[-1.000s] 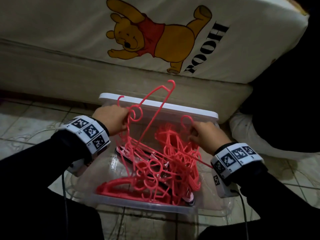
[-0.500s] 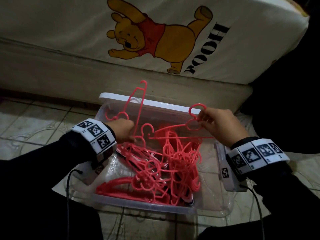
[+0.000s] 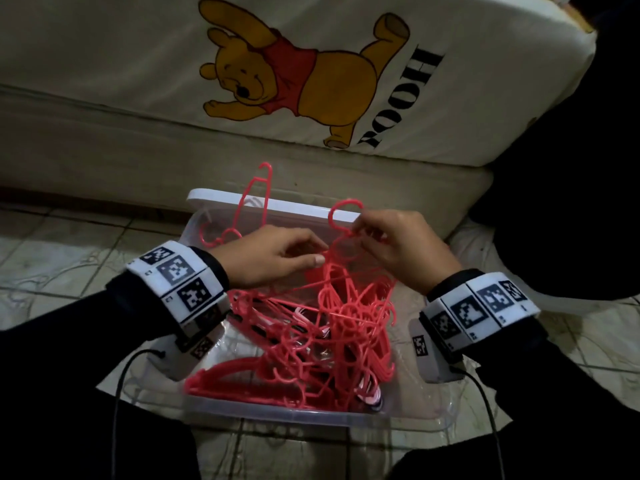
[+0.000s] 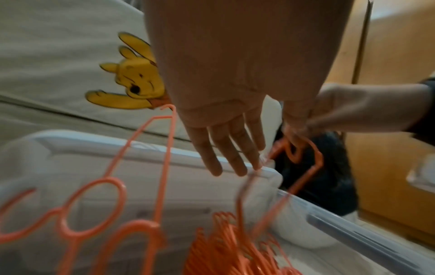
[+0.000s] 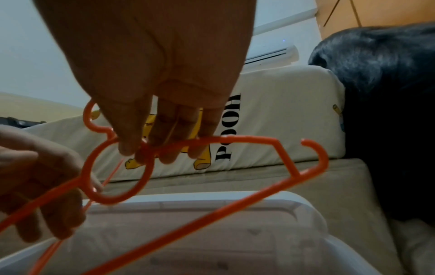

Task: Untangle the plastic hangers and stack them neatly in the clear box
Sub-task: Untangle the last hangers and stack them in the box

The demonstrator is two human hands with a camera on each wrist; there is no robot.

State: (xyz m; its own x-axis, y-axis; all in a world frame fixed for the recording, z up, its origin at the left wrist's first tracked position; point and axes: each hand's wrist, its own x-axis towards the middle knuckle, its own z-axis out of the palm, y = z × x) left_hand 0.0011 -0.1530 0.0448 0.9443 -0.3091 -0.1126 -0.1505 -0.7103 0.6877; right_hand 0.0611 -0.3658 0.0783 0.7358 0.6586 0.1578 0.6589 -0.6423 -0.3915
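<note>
The right hand [image 3: 398, 251] pinches the neck of a thin coral-pink plastic hanger [image 5: 188, 167]; its long bar slants down toward the left hand [image 3: 273, 258], the nearer one, fingers straight and holding nothing; below both lies the tangled pile [image 3: 329, 341] in the clear plastic box [image 3: 311, 415].

Tiled floor [image 3: 52, 258] carries clear box [image 3: 311, 415], mattress [image 3: 138, 157].
</note>
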